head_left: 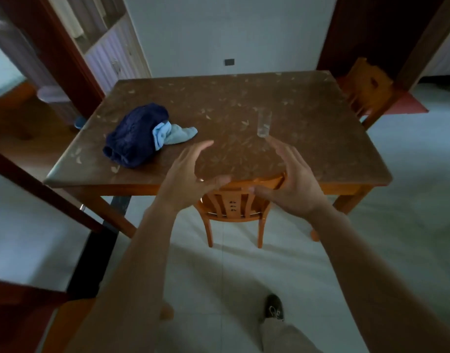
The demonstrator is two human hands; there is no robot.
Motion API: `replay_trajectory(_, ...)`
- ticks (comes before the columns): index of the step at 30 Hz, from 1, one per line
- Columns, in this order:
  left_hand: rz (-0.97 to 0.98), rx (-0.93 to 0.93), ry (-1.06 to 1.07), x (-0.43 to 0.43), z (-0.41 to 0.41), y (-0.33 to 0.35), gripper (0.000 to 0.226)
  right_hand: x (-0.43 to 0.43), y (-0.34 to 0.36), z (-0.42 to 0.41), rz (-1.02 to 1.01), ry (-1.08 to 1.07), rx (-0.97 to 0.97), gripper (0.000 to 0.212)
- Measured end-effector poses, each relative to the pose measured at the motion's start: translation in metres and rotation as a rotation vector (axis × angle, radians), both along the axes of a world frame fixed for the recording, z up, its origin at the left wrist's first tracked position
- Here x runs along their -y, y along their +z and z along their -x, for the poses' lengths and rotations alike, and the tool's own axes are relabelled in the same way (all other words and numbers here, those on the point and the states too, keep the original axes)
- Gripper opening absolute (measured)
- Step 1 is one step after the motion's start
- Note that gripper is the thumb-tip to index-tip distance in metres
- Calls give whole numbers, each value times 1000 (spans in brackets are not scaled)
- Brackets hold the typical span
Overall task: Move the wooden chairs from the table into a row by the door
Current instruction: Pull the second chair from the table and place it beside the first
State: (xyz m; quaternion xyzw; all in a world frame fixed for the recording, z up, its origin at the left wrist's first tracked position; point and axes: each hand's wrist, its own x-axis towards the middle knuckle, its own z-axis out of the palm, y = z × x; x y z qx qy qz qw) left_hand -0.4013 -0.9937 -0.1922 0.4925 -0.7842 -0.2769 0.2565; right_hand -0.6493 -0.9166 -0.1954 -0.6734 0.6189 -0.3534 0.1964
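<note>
At the near edge of the tabletop (308, 138), a wooden chair (235, 203) is sitting tucked under. Both hands are hovering spread open just above its top rail, left hand (191, 174) and right hand (291, 182) gripping nothing. A second chair (366, 85) is standing at the far right. No writing is showing.

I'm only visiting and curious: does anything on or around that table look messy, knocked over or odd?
Slightly. A dark blue cloth lies crumpled with a light blue one on the table near its left side, not folded. The glass stands upright, nothing spilled. The chair is tucked in straight, both hands open above its backrest.
</note>
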Motion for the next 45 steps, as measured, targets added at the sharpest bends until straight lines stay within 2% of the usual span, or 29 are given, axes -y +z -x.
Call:
replay_trajectory(3,-126,180,26,42,14,-21,115,61,-28,15,-180,49,-115,117)
replay_trajectory(8,-275,212,76,100,35,-63,105,139,-83,27,-384,170,-295,114)
replay_trajectory(14,-427,380,-60,143,40,-109,106,180,-124,27,-579,244,-346,112)
replay_trajectory(18,-432,641,-207,157,35,-136,78,185,-142,27,-697,257,-437,107)
replay_trajectory(22,-281,785,-214,159,24,-158,61,186,-154,25,-680,286,-705,85)
replay_trajectory(28,-146,822,-347,167,20,-165,24,189,-155,26,-636,309,-720,31)
replay_trajectory(32,-57,793,-375,162,21,-163,22,183,-157,27,-572,325,-768,29)
replay_trajectory(37,-11,770,-411,150,26,-140,27,171,-137,36,-541,312,-707,29)
replay_trajectory(42,1,753,-457,129,17,-114,27,138,-117,28,-504,289,-688,4)
replay_trajectory(45,2,727,-479,108,6,-111,27,110,-116,16,-488,271,-668,2)
